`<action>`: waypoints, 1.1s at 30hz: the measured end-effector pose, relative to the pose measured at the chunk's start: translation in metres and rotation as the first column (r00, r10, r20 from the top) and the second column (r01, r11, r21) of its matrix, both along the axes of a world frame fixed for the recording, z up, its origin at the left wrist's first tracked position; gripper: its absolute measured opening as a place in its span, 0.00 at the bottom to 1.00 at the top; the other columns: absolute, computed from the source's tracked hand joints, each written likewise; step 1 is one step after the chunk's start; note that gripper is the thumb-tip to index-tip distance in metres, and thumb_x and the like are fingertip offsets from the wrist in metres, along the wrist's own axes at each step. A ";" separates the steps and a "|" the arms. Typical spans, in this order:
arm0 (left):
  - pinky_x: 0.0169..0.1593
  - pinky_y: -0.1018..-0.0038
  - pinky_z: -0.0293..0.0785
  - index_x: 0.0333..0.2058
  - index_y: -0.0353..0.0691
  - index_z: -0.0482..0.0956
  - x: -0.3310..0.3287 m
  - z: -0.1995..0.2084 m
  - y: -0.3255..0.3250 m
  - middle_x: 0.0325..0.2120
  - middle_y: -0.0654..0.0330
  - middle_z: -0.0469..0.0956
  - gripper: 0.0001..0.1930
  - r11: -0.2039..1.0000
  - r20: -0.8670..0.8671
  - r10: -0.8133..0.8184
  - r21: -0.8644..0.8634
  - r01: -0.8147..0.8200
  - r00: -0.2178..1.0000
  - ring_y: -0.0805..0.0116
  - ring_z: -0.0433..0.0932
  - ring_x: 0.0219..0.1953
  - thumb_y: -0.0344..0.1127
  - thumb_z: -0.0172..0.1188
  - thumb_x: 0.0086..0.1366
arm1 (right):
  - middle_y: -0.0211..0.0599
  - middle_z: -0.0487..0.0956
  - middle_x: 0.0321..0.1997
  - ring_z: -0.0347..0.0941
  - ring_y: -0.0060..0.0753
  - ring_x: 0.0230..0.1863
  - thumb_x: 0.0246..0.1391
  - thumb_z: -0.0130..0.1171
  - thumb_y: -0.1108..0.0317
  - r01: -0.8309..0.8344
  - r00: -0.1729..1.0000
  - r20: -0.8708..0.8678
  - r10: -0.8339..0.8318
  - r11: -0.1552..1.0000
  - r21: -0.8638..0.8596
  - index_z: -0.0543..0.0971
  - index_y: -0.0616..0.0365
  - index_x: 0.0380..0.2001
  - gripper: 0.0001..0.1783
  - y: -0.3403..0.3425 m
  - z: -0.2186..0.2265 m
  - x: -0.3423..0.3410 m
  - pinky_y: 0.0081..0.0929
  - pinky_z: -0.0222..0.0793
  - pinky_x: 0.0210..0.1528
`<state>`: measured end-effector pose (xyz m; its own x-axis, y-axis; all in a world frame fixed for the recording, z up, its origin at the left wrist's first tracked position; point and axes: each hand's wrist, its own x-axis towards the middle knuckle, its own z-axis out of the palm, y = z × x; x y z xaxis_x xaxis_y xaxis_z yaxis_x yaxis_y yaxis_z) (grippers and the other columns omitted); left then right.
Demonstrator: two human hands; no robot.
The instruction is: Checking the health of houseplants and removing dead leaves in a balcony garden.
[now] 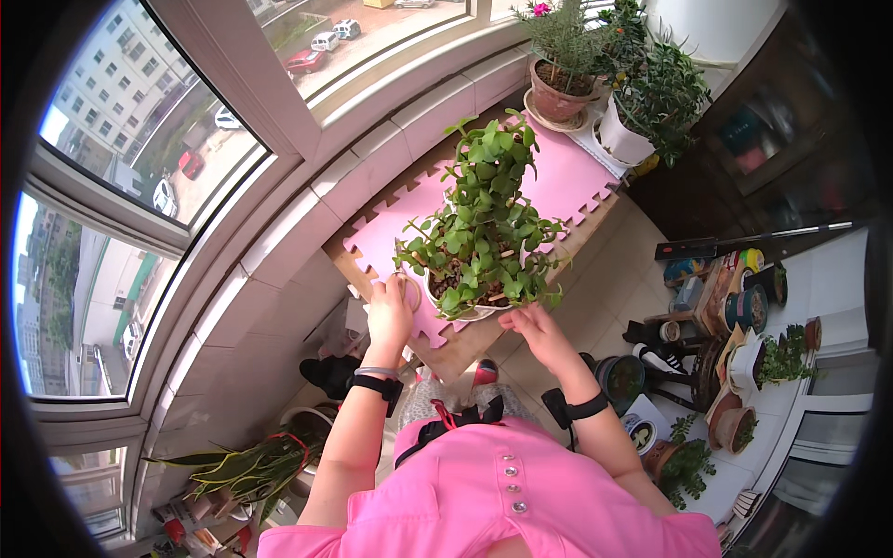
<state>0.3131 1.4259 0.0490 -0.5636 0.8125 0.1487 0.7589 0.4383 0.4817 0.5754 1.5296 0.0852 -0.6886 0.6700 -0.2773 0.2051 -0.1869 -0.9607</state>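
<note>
A leafy green potted plant [488, 237] with round leaves stands in a white pot [465, 313] at the front of a pink foam mat [377, 244]. Dark soil shows between its stems. My left hand [391, 312] is at the pot's left side with its fingers curled together. A thin pale loop [410, 291] shows by those fingertips; I cannot make out what it belongs to. At the pot's front right, my right hand [538, 333] is open, fingers stretched toward the pot under the lowest leaves. Whether its fingertips touch the pot is unclear.
The mat lies on a wooden table [446, 361] beside a tiled window ledge [372, 149]. Two more potted plants, one in a terracotta pot [563, 93] and one in a white pot [621, 139], stand at the far right. Shelves with several pots and a snake plant [246, 470] flank me.
</note>
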 end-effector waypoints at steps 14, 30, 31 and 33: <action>0.37 0.59 0.73 0.42 0.40 0.71 -0.039 0.001 -0.001 0.33 0.49 0.72 0.16 0.995 -0.091 -0.049 0.078 0.056 0.995 0.49 0.75 0.34 0.27 0.55 0.52 | 0.39 0.77 0.42 0.74 0.30 0.45 0.63 0.44 0.48 0.132 0.990 0.051 -0.132 0.991 0.011 0.68 0.61 0.51 0.27 -0.013 0.017 -0.027 0.27 0.67 0.49; 0.42 0.58 0.71 0.40 0.38 0.72 -0.058 0.016 -0.013 0.34 0.50 0.70 0.12 0.964 0.067 -0.162 0.225 0.144 0.984 0.50 0.73 0.38 0.30 0.56 0.56 | 0.35 0.74 0.47 0.72 0.29 0.46 0.63 0.43 0.48 0.319 0.945 0.093 -0.315 0.947 -0.033 0.64 0.55 0.56 0.26 -0.028 0.027 -0.044 0.29 0.65 0.51; 0.46 0.60 0.70 0.41 0.37 0.72 -0.059 0.016 -0.014 0.37 0.49 0.70 0.13 0.951 0.132 -0.213 0.255 0.175 0.968 0.49 0.71 0.42 0.32 0.57 0.57 | 0.34 0.75 0.48 0.72 0.29 0.48 0.63 0.43 0.50 0.328 0.941 0.102 -0.323 0.944 -0.035 0.65 0.55 0.56 0.25 -0.028 0.024 -0.044 0.30 0.65 0.52; 0.48 0.61 0.69 0.43 0.36 0.71 -0.048 0.031 -0.008 0.39 0.48 0.70 0.15 0.922 0.255 -0.295 0.328 0.205 0.921 0.48 0.71 0.44 0.33 0.58 0.57 | 0.35 0.75 0.48 0.72 0.31 0.48 0.64 0.42 0.51 0.360 0.927 0.114 -0.357 0.933 -0.013 0.66 0.56 0.55 0.24 -0.029 0.015 -0.039 0.30 0.65 0.52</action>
<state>0.2653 1.4179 0.0802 -0.4020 0.8786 0.2578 0.6282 0.0598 0.7757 0.5366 1.5007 0.1005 -0.3689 0.8557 -0.3630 0.2203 -0.2989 -0.9285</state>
